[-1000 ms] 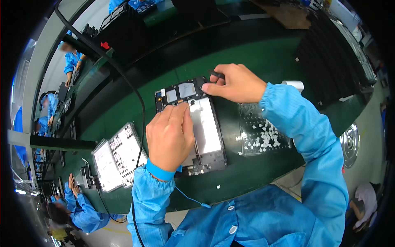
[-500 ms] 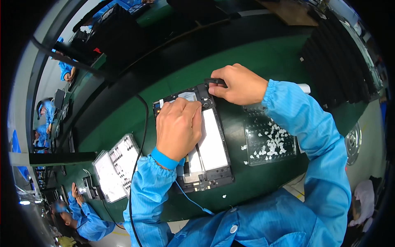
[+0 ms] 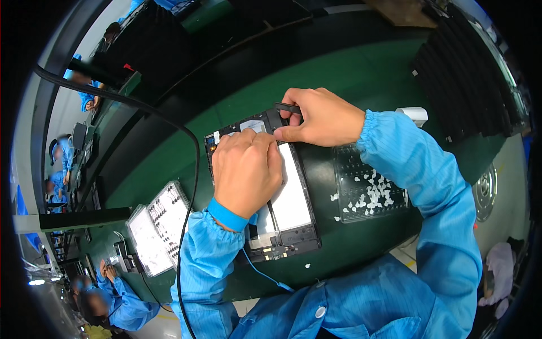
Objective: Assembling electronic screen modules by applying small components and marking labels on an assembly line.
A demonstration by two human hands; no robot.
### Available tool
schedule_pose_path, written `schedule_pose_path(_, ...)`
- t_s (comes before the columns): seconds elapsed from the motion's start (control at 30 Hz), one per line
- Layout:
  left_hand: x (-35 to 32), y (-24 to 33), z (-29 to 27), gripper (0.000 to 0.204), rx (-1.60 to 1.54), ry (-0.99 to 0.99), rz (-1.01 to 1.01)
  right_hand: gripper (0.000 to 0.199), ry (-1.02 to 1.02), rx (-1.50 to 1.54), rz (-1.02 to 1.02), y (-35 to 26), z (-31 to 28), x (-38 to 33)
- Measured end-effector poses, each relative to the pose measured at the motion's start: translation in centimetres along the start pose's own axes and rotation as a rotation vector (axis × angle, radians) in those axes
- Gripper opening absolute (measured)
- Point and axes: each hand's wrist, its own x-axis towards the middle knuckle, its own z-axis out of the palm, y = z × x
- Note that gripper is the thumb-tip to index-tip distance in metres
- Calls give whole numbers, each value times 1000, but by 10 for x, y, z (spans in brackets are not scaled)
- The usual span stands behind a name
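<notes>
An opened tablet (image 3: pixel 292 195) lies inside-up on our green counter (image 3: pixel 361 73), the work apparently unfinished. Our right hand (image 3: pixel 327 116) pinches a black piece (image 3: pixel 288 108) at its far right corner; our left hand (image 3: pixel 245 172) bends over it, grip hidden from us.

The left hand (image 3: pixel 247 172) had shifted toward the opened device's (image 3: pixel 291 195) far end; the right hand (image 3: pixel 324 118) had moved its thumb nearer along the right edge.
</notes>
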Motion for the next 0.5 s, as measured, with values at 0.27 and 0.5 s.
schedule_pose_path(0.27,-1,0,-5,8,-59,-34,-43,53,-262,-288,56,-26,-19,27)
schedule_pose_path(0.5,1,-3,-5,8,-44,-59,-54,55,-335,-465,-3,-32,-16,38)
